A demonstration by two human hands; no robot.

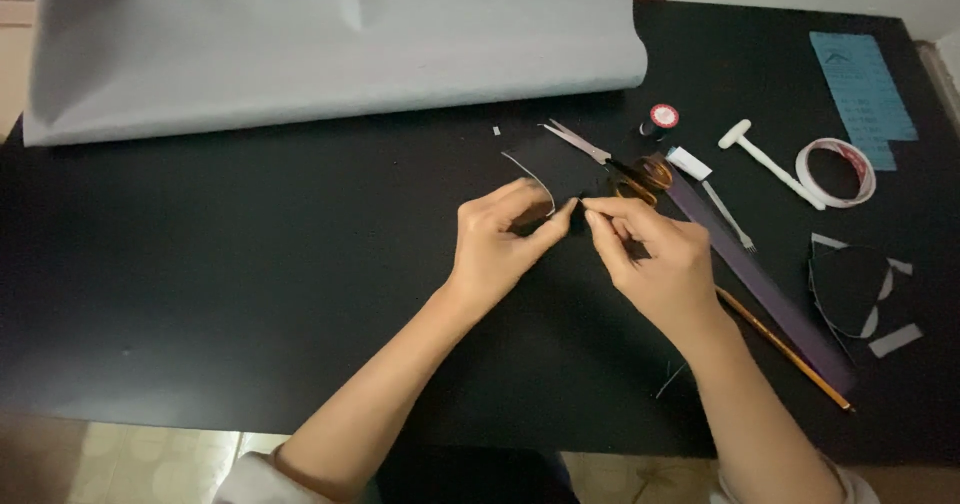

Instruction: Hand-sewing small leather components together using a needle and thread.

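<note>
My left hand and my right hand meet over the middle of a black table. Both pinch a small piece of black sheet with a pale underside edge; the fingertips touch at its near corner. The sheet's far part lies flat on the table. Just behind the right hand lie scissors with amber handles, partly hidden by my fingers.
A large grey sheet covers the table's back. To the right lie a dark ruler, a thin orange stick, a black thread spool, a white tool, a tape roll, a blue card and black cut-outs.
</note>
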